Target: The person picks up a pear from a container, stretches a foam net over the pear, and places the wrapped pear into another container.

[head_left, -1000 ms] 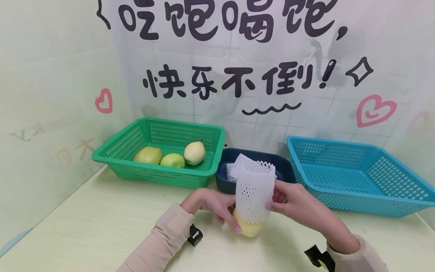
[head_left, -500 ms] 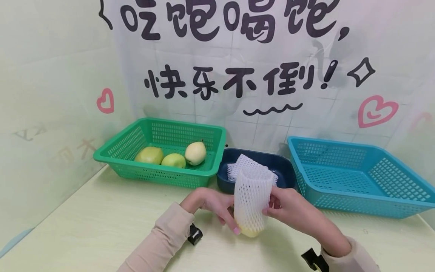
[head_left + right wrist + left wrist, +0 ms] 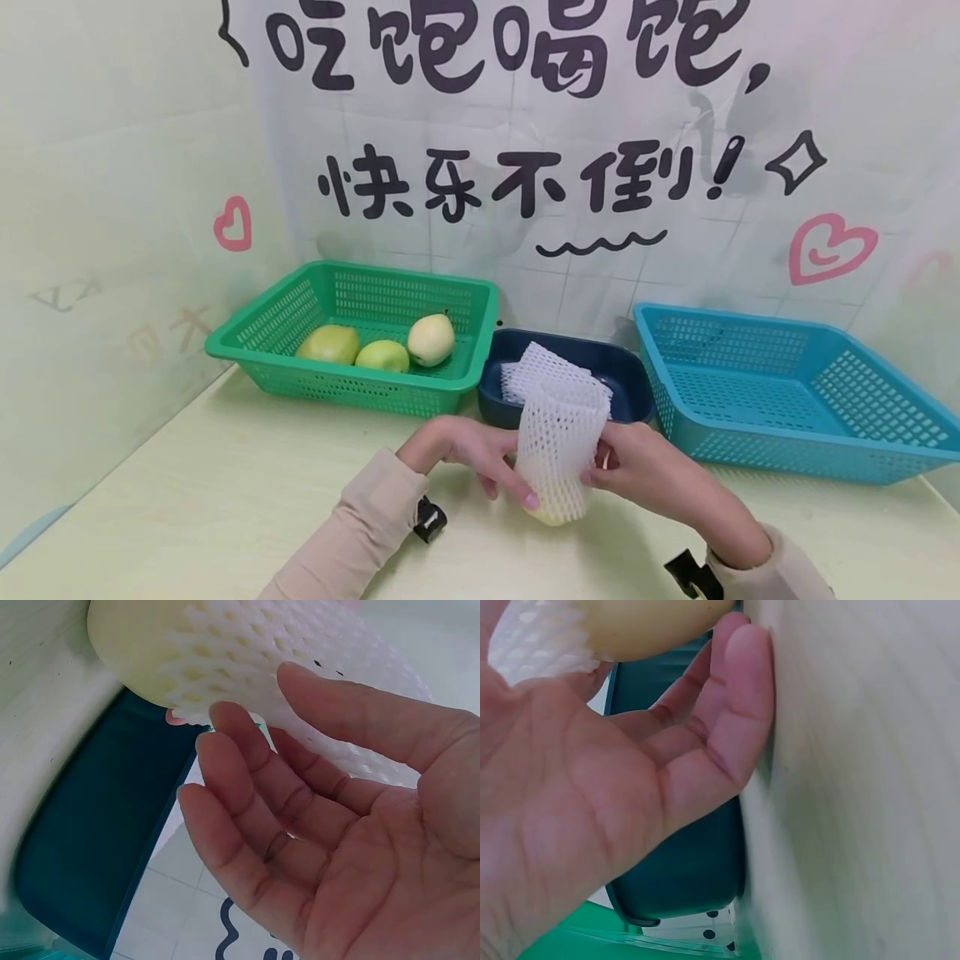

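Observation:
A white foam fruit net (image 3: 561,454) is stretched over a pale yellow fruit (image 3: 135,645), whose bare lower end shows in both wrist views. My left hand (image 3: 487,462) holds the fruit low down, its thumb across the front over the net's lower edge. On the other side my right hand (image 3: 648,467) pinches the net between thumb and fingers. The net's upper part stands up as an unfilled tube with its mouth uppermost. In the left wrist view, the left hand's outer fingers (image 3: 742,690) curve close beside the tabletop.
A dark blue bin (image 3: 630,383) behind the hands holds more foam nets (image 3: 543,367). To the left, a green basket (image 3: 405,392) contains a yellow-green fruit (image 3: 330,344), a green fruit (image 3: 382,356) and a pale pear (image 3: 431,339). At right stands a blue basket (image 3: 787,429).
The net has slid down over the fruit, covering most of what showed bare one second ago. My right hand has moved lower and slightly left; the left hand stays nearly in place.

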